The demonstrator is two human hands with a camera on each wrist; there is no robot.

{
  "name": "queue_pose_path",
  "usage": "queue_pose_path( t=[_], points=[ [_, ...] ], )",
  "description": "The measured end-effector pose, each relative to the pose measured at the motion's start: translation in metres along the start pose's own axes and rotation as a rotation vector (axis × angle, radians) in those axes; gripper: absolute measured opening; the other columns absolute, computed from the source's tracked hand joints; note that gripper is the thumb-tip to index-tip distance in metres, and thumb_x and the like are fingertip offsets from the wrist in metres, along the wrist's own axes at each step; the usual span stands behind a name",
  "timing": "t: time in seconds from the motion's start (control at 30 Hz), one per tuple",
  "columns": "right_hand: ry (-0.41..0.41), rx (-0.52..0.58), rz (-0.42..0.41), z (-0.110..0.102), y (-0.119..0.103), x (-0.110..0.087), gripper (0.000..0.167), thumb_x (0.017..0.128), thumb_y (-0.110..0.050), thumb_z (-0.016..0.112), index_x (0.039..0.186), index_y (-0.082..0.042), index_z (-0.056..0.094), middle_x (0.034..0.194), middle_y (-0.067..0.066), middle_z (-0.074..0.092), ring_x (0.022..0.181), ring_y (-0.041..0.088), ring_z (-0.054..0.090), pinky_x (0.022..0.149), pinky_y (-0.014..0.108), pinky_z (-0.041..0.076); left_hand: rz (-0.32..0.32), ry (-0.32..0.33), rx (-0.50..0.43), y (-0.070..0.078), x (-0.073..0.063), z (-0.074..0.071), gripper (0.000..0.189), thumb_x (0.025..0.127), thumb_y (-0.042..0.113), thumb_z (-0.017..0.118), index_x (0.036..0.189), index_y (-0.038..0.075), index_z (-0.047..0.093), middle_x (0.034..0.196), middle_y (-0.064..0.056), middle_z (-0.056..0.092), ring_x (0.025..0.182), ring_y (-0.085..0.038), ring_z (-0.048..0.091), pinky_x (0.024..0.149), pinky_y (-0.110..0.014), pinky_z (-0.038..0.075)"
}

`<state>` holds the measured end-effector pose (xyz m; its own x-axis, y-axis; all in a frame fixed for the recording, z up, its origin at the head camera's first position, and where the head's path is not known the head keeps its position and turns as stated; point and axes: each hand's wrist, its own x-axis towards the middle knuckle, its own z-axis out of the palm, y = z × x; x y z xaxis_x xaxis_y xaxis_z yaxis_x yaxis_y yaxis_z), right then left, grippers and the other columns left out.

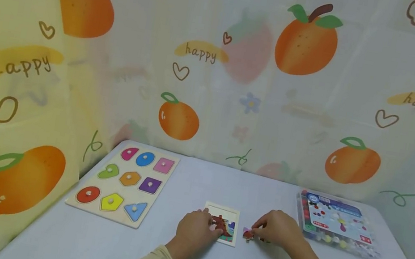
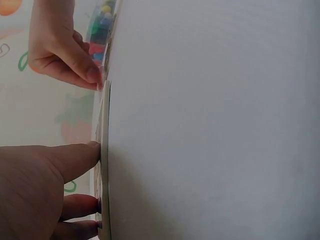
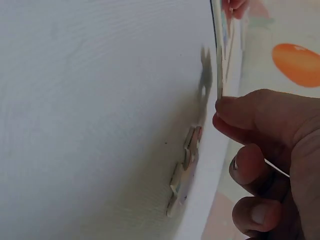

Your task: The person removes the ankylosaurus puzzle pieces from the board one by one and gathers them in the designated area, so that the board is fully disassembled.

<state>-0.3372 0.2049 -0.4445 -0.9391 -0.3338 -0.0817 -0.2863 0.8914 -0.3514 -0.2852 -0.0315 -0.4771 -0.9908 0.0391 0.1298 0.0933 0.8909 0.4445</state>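
A small jigsaw puzzle tray [image 1: 227, 243] with a pale frame lies on the table. Part of its picture, a brown-red figure [image 1: 222, 223] over green and blue, is filled in, while the upper part is bare. My left hand [image 1: 193, 232] rests over the tray's left side, its thumb and fingertips touching the puzzle's surface. Just right of the tray, my right hand [image 1: 280, 230] pinches a puzzle piece [image 1: 248, 234] between thumb and index finger. In the right wrist view that piece stands on edge above the table, and loose puzzle pieces [image 3: 185, 175] lie beneath the hand.
To the left lies a wooden shape board [image 1: 116, 182] with several coloured, knobbed shapes. A clear plastic box [image 1: 339, 220] with a blue printed label and colourful contents sits at the back right. A fruit-patterned curtain [image 1: 225, 119] borders the white table [image 1: 200, 173].
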Motion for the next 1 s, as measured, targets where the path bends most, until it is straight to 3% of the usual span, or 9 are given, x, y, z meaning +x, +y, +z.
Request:
queue_pose_path(
  t=[0.2, 0.37, 0.57, 0.7, 0.83, 1.0],
  points=[
    [-0.003, -0.079, -0.014, 0.003, 0.001, 0.001, 0.012, 0.079, -0.03, 0.08, 0.071, -0.032, 0.072, 0.066, -0.01, 0.055, 0.067, 0.013, 0.048, 0.057, 0.031, 0.041, -0.004, -0.009, 0.034, 0.001, 0.0, 0.003, 0.043, 0.079, 0.049, 0.076, 0.098, 0.01, 0.076, 0.125, -0.014, 0.065, 0.113, -0.032, 0.061, 0.087, -0.045, 0.051],
    [0.023, -0.047, -0.028, 0.001, -0.009, 0.003, 0.008, 0.079, -0.033, 0.081, 0.077, -0.031, 0.073, 0.062, -0.01, 0.055, 0.061, 0.012, 0.049, 0.053, 0.031, 0.041, 0.014, 0.004, 0.081, 0.004, 0.003, 0.002, 0.046, 0.079, 0.048, 0.078, 0.1, 0.008, 0.073, 0.122, -0.011, 0.066, 0.118, -0.031, 0.058, 0.084, -0.045, 0.052],
    [0.041, 0.014, -0.086, 0.014, -0.031, 0.006, 0.017, 0.08, -0.033, 0.079, 0.096, -0.024, 0.078, 0.054, -0.011, 0.053, 0.052, 0.01, 0.048, 0.047, 0.029, 0.037, 0.138, -0.052, 0.019, 0.008, 0.0, 0.0, 0.041, 0.089, 0.028, 0.073, 0.126, 0.011, 0.066, 0.133, -0.006, 0.061, 0.128, -0.03, 0.05, 0.089, -0.047, 0.05],
    [0.052, -0.012, -0.128, 0.024, -0.039, 0.009, 0.023, 0.078, -0.035, 0.081, 0.099, -0.023, 0.078, 0.053, -0.011, 0.051, 0.051, 0.009, 0.046, 0.047, 0.028, 0.034, 0.189, -0.066, 0.046, 0.005, -0.001, 0.002, 0.032, 0.091, 0.025, 0.068, 0.121, 0.015, 0.071, 0.129, -0.004, 0.063, 0.123, -0.03, 0.055, 0.089, -0.046, 0.05],
    [0.061, -0.024, -0.144, 0.029, -0.046, 0.012, 0.025, 0.076, -0.037, 0.082, 0.098, -0.024, 0.078, 0.057, -0.012, 0.052, 0.055, 0.008, 0.044, 0.048, 0.028, 0.035, 0.212, -0.028, 0.039, -0.003, 0.0, 0.001, 0.029, 0.089, 0.025, 0.069, 0.116, 0.016, 0.075, 0.123, -0.002, 0.067, 0.118, -0.03, 0.059, 0.09, -0.045, 0.05],
    [0.076, -0.019, -0.15, 0.032, -0.052, 0.014, 0.023, 0.075, -0.035, 0.083, 0.094, -0.024, 0.078, 0.059, -0.012, 0.052, 0.056, 0.008, 0.044, 0.049, 0.028, 0.034, 0.21, -0.009, 0.03, -0.009, 0.0, 0.001, 0.032, 0.087, 0.037, 0.072, 0.112, 0.018, 0.076, 0.12, 0.001, 0.068, 0.115, -0.031, 0.061, 0.09, -0.045, 0.05]
  ],
)
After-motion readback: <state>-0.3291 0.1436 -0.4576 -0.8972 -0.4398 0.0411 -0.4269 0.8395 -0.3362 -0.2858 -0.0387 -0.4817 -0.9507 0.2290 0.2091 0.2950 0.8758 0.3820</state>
